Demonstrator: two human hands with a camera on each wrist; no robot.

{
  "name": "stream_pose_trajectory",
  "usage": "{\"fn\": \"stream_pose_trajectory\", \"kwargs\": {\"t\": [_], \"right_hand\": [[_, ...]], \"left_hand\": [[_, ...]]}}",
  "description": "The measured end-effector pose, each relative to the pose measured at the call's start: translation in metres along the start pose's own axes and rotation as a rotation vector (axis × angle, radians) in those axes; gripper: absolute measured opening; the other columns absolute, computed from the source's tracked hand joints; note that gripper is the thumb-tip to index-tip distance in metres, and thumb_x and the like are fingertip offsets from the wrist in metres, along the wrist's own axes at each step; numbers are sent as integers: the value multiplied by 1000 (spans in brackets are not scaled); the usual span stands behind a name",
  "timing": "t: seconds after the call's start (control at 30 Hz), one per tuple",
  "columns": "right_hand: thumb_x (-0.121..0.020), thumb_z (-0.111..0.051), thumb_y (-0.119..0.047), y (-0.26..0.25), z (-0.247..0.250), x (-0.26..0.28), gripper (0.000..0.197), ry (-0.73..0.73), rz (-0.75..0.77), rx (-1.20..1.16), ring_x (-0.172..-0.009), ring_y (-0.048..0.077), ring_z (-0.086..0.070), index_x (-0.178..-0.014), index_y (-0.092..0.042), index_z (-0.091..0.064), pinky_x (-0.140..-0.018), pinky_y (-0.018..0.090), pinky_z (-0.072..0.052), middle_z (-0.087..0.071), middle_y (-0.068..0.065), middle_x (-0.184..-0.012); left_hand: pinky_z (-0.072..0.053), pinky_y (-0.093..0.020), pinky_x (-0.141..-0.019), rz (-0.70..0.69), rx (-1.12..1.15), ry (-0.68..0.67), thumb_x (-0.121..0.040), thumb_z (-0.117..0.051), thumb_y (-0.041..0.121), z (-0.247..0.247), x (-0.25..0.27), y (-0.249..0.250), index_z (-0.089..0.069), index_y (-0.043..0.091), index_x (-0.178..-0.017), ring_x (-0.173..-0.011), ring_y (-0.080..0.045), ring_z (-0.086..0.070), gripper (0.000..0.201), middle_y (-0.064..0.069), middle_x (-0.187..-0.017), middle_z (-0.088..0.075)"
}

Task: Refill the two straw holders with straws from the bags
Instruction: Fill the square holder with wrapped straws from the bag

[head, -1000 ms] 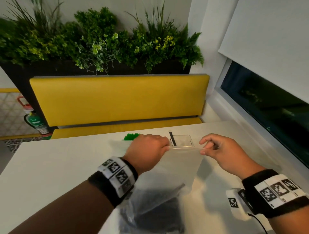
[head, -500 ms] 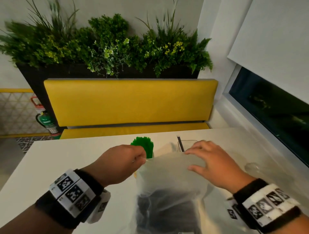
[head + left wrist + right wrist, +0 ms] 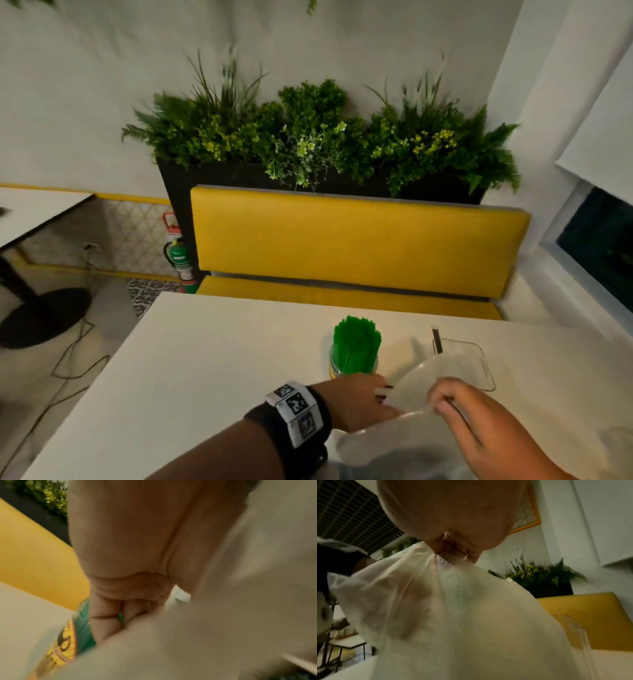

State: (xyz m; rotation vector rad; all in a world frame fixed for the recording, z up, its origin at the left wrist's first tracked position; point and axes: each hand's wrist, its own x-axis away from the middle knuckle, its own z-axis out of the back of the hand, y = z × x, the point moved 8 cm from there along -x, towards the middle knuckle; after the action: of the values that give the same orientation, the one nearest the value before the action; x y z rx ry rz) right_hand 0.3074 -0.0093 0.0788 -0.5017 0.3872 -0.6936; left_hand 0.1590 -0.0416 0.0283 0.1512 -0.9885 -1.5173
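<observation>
A translucent plastic bag [image 3: 416, 387] stands at the near edge of the white table [image 3: 212, 370]. My left hand [image 3: 359, 399] grips its left top edge, and my right hand [image 3: 452, 402] pinches its right top edge, so the mouth is held between them. The bag [image 3: 453, 608] fills the right wrist view below my curled fingers [image 3: 452, 547]. In the left wrist view my left fingers [image 3: 120, 615] are curled on the bag [image 3: 223, 601]. Just beyond my left hand a round holder packed with green straws [image 3: 356, 344] stands upright. To its right a clear square holder [image 3: 464, 359] has one black straw [image 3: 436, 341].
A yellow bench [image 3: 356, 246] runs along the far side of the table, with a planter of greenery [image 3: 325, 137] behind it. A window [image 3: 603, 243] is on the right. Left of the table are another table's black base [image 3: 44, 315], floor cables and a green extinguisher [image 3: 178, 253].
The head view has tilted up and shifted, so the hands and bag now sit low in the picture. Both hands have drawn closer together on the bag's mouth.
</observation>
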Motion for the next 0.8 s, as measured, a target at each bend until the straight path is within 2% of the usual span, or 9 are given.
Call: {"fn": "stream_pose_trajectory", "kwargs": {"t": [0.1,0.23,0.3,0.37,0.43,0.53,0.67,0.73,0.8], "right_hand": [[-88,-64,-6,4,3,8,38,-46,-74,-9,-79,5,-60,-80,-43,-59,-71,13,-45,-61,-18,-82],[-88,-60,-42,29,6,9,8,-6,-491,241,-81,7,-60,-89,-45,-53,-74,27,-48,-64,-10,-86],[-75,-67,-57,59,4,19,51,-70,-778,362,-109,18,-51,-116,-43,-40,-88,37,-45,-50,-3,-117],[-67,-83,-42,89,-3,31,92,7,-990,40,-119,30,-45,-140,-30,-28,-96,44,-45,-40,10,-131],[-74,-81,-10,103,-18,39,89,140,-1088,-478,-96,30,-60,-144,-20,-27,-79,43,-55,-55,18,-123],[-88,-53,11,109,-29,43,48,231,-1151,-890,-64,20,-66,-127,-18,-49,-50,31,-41,-67,16,-109],[-80,-30,17,109,-27,50,41,412,-1206,-1223,-61,23,-63,-97,-8,-58,-50,35,-51,-57,10,-83],[-74,-30,9,94,-27,42,29,394,-1137,-1346,-43,21,-58,-77,-11,-52,-41,30,-50,-54,8,-73],[-75,-39,-4,79,-28,33,19,344,-1056,-1400,-47,24,-59,-79,-10,-56,-39,27,-48,-58,11,-74]], "left_hand": [[-44,-30,-77,0,-59,-33,-91,-60,16,-9,-12,-12,-65,5,-121,-98,-33,-61,32,-16,-110,-66],[-49,-29,-72,81,279,269,-95,-46,10,5,-24,-17,-61,18,-110,-83,-22,-63,23,-6,-93,-63],[-48,-32,-65,44,553,342,-96,-43,7,7,-23,-8,-56,29,-101,-73,-19,-58,27,-2,-81,-57],[-46,-30,-56,-10,740,316,-94,-43,5,4,-19,8,-55,30,-104,-67,-18,-57,29,-3,-77,-55],[-42,-27,-49,-81,783,263,-93,-42,1,-3,-16,23,-52,28,-107,-63,-18,-58,32,-7,-78,-58],[-37,-27,-48,-158,526,278,-89,-37,-5,-1,-17,23,-54,27,-100,-64,-21,-49,38,-14,-81,-60],[-50,-38,-89,40,-493,232,-92,-41,3,2,-24,-11,-58,16,-115,-102,-28,-51,31,-9,-120,-53],[-52,-47,-89,135,-465,343,-92,-43,22,9,-22,-2,-54,17,-118,-99,-30,-54,29,-9,-120,-45],[-50,-40,-86,61,-178,411,-87,-49,53,0,-31,17,-49,22,-121,-99,-27,-55,46,-6,-117,-46]]}}
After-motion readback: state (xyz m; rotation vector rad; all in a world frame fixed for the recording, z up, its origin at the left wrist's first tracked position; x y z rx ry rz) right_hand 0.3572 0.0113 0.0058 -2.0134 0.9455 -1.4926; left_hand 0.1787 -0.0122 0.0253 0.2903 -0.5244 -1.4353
